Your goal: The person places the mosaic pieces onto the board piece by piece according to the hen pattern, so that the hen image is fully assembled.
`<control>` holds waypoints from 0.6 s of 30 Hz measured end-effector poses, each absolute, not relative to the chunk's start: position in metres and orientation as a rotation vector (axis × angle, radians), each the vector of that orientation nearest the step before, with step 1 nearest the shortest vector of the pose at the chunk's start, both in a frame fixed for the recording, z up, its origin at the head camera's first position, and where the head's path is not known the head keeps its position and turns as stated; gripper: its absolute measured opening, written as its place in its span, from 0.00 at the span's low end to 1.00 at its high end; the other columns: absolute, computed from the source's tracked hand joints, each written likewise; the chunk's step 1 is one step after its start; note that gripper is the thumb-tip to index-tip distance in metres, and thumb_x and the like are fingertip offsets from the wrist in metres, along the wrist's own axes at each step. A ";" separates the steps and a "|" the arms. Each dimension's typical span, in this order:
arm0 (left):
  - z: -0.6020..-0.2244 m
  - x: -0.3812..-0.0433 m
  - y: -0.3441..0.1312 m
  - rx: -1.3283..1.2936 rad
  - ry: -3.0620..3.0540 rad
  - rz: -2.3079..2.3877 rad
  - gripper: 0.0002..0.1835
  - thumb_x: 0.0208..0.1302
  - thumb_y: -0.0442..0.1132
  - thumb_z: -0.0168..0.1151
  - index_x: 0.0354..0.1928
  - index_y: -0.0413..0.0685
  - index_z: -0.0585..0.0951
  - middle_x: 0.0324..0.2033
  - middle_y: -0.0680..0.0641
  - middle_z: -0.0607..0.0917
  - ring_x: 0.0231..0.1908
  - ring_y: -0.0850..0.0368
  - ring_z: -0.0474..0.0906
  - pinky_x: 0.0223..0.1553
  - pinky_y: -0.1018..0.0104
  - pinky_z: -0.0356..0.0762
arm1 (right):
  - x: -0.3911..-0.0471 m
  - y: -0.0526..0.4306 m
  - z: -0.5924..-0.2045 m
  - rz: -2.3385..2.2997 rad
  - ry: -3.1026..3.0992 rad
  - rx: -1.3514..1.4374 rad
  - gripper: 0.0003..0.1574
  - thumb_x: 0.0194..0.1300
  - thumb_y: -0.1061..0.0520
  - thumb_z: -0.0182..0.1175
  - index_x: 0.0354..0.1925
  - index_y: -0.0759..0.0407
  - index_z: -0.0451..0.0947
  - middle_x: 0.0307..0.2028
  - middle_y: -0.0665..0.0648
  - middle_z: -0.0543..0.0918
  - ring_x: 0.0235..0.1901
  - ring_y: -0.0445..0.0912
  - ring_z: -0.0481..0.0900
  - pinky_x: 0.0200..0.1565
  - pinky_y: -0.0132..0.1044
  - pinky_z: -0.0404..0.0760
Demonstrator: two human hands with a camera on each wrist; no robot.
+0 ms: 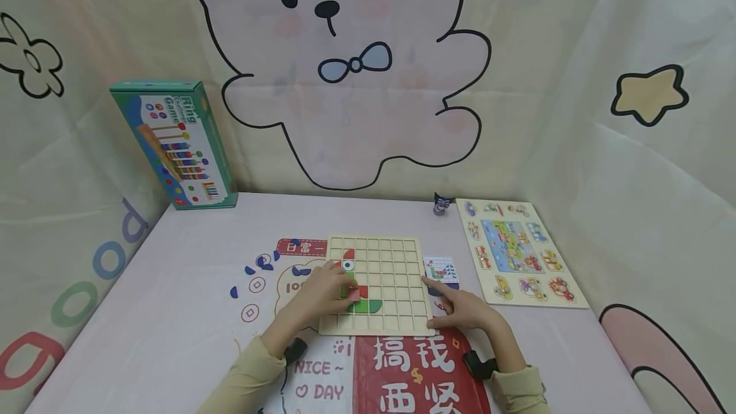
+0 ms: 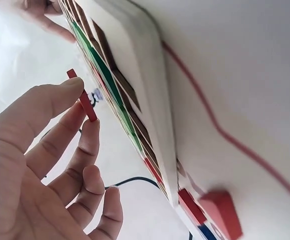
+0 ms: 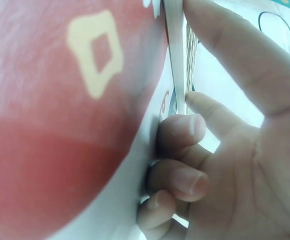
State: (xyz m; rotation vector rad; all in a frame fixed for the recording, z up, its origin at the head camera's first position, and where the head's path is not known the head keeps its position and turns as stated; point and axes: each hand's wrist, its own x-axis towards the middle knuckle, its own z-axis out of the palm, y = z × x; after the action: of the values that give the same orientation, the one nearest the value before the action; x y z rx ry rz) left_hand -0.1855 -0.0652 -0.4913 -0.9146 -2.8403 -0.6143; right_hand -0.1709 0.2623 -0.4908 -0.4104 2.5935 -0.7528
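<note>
My left hand (image 1: 319,289) pinches a small red tile (image 2: 87,106) between thumb and fingertips, just above the lower left part of a pale grid board (image 1: 397,273). On the board lie a red curved tile (image 1: 349,253), a white eye tile (image 1: 347,265), green tiles (image 1: 361,306) and a green rounded tile (image 1: 375,306); my left fingers hide some of them. At the board's right edge, my right hand (image 1: 468,309) touches the side with its thumb and outstretched index finger. Its other fingers curl below the edge in the right wrist view.
Several dark blue pieces (image 1: 265,263) are scattered left of the board. A small pattern card (image 1: 440,268) lies to its right. Farther off are a picture puzzle board (image 1: 549,273), a small dark figurine (image 1: 441,204) and a green box (image 1: 175,145). A printed red-and-white mat (image 1: 422,375) lies underneath.
</note>
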 end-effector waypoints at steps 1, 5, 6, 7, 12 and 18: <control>-0.491 -0.186 -0.063 -0.916 -2.843 -0.619 0.11 0.51 0.49 0.68 0.36 0.58 0.85 0.31 0.58 0.81 0.35 0.60 0.67 0.36 0.64 0.65 | -0.171 0.262 -0.491 -0.754 2.592 -0.413 0.56 0.47 0.38 0.68 0.70 0.44 0.55 0.18 0.50 0.66 0.18 0.41 0.59 0.24 0.33 0.61; -0.491 -0.190 -0.056 -0.931 -2.856 -0.632 0.11 0.52 0.51 0.68 0.37 0.58 0.85 0.30 0.58 0.80 0.35 0.60 0.67 0.36 0.63 0.65 | -0.170 0.262 -0.489 -0.761 2.593 -0.432 0.55 0.48 0.39 0.68 0.70 0.46 0.55 0.18 0.50 0.66 0.18 0.41 0.60 0.24 0.33 0.62; -0.491 -0.191 -0.054 -0.936 -2.860 -0.635 0.12 0.52 0.51 0.68 0.38 0.58 0.85 0.30 0.58 0.80 0.35 0.60 0.67 0.36 0.63 0.65 | -0.170 0.262 -0.489 -0.759 2.595 -0.435 0.55 0.48 0.39 0.68 0.70 0.46 0.55 0.18 0.50 0.66 0.18 0.41 0.60 0.24 0.34 0.62; -0.490 -0.192 -0.053 -0.944 -2.863 -0.638 0.12 0.52 0.51 0.68 0.38 0.58 0.85 0.30 0.58 0.80 0.35 0.61 0.66 0.36 0.64 0.64 | -0.170 0.262 -0.488 -0.759 2.595 -0.435 0.55 0.48 0.39 0.68 0.70 0.46 0.55 0.18 0.50 0.66 0.18 0.41 0.60 0.24 0.34 0.62; -0.488 -0.197 -0.043 -0.997 -2.861 -0.645 0.12 0.51 0.49 0.68 0.38 0.57 0.85 0.28 0.56 0.81 0.34 0.62 0.66 0.38 0.63 0.66 | -0.171 0.262 -0.490 -0.760 2.600 -0.428 0.56 0.47 0.39 0.69 0.70 0.45 0.55 0.18 0.51 0.66 0.18 0.42 0.60 0.25 0.34 0.63; -0.491 -0.202 -0.034 -1.031 -2.881 -0.591 0.12 0.52 0.51 0.67 0.39 0.58 0.85 0.29 0.57 0.80 0.31 0.63 0.64 0.35 0.67 0.63 | -0.171 0.263 -0.490 -0.755 2.591 -0.419 0.56 0.47 0.38 0.68 0.70 0.45 0.55 0.19 0.50 0.66 0.18 0.41 0.61 0.25 0.33 0.62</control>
State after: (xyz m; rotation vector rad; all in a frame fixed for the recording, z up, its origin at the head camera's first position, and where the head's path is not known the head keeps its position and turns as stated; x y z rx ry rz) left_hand -0.2024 -0.0335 -0.4905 -1.0315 -2.8806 -0.5911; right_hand -0.1710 0.2627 -0.4904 -0.4185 2.5914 -0.7551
